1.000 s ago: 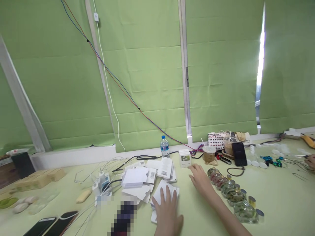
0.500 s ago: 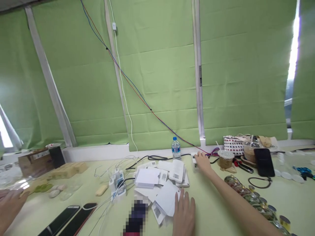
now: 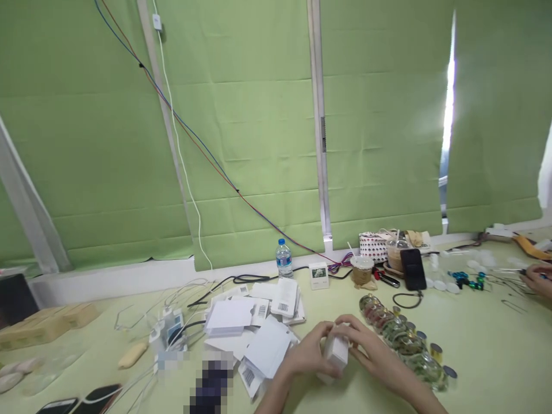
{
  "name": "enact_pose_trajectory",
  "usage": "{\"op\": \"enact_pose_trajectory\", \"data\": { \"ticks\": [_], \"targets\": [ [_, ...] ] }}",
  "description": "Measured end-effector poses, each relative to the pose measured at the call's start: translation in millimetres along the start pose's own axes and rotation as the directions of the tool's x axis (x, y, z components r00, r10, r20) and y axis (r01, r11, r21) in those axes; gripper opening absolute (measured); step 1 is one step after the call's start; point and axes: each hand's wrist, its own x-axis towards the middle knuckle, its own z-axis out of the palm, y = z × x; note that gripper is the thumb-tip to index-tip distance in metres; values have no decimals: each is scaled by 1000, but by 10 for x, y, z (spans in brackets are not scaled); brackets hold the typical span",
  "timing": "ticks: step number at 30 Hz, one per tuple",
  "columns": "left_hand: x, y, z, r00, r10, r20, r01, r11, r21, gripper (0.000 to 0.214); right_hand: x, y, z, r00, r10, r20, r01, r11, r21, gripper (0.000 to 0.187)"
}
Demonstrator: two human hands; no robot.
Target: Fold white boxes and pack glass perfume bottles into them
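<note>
Both of my hands hold one small white box (image 3: 335, 352) low in the middle of the view, just above the pale green table (image 3: 483, 339). My left hand (image 3: 307, 355) grips its left side with curled fingers. My right hand (image 3: 367, 348) wraps its right side and top. A pile of flat white cartons with barcodes (image 3: 263, 322) lies just left of my hands. A second small white box with a picture (image 3: 319, 276) stands farther back.
A water bottle (image 3: 283, 259) stands by the wall. Several small round tins and jars (image 3: 403, 339) line up right of my hands. Chargers and cables (image 3: 172, 328), a phone (image 3: 413, 269), cups (image 3: 361, 270) and another person's hand (image 3: 537, 279) at far right.
My right hand pulled back from the far box toward me. My left hand left the cartons. Both now close on a small white box. The camera swung right.
</note>
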Motion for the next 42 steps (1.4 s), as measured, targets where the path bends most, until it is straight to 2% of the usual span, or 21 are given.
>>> {"op": "enact_pose_trajectory", "data": {
  "ticks": [2,3,4,6,9,11,13,18,21,23,26,28,30,31,33,35,38,40,42],
  "targets": [
    [-29,55,107,990,1,-140,15,993,115,82,-105,135,106,967,230,-109,-201,952,230,36],
    [-53,88,168,977,15,-210,25,982,188,79,-139,211,174,934,340,-111,-291,903,315,40],
    [-78,121,230,962,45,-270,30,964,265,74,-165,280,246,912,395,-109,-329,864,380,46],
    [-119,168,340,931,120,-345,46,899,435,59,-194,378,388,905,418,-79,-331,809,485,53],
    [-145,143,439,899,213,-382,89,767,636,46,-207,424,564,905,421,-64,-315,763,564,64],
    [-150,80,460,895,242,-374,94,718,690,51,-207,427,647,894,441,-82,-336,779,529,72],
    [-158,33,457,892,256,-374,84,717,692,57,-207,429,696,893,438,-109,-349,823,448,75],
    [-205,129,387,885,240,-400,48,807,589,47,-212,391,682,921,369,-127,-311,889,335,76],
    [-218,197,334,896,191,-400,64,836,544,52,-193,329,657,923,337,-189,-278,918,282,72],
    [-218,186,296,898,170,-405,68,857,511,55,-172,300,662,904,378,-199,-311,901,303,74],
    [-222,117,233,892,155,-425,57,893,446,60,-152,297,672,880,444,-166,-341,836,430,74],
    [-229,77,201,887,136,-441,67,908,414,64,-154,309,662,863,430,-265,-288,850,442,67],
    [-232,58,199,883,118,-454,88,909,408,67,-164,313,640,830,341,-441,-230,930,287,48],
    [-229,55,215,882,114,-457,100,902,419,68,-171,308,631,819,266,-508,-208,963,169,36],
    [-215,50,279,872,138,-469,125,864,487,61,-185,289,629,827,139,-545,-185,982,-30,23],
    [-192,33,366,850,204,-485,155,784,601,45,-195,276,657,842,126,-525,-208,973,-101,19],
    [-164,-13,457,836,305,-457,171,646,744,35,-211,304,722,829,230,-509,-298,953,-54,18],
    [-163,-27,453,869,298,-395,146,609,780,39,-232,351,742,831,292,-474,-322,947,18,22],
    [-178,-3,404,916,244,-318,112,606,788,45,-271,406,729,859,329,-393,-307,944,119,26]
  ]
}}
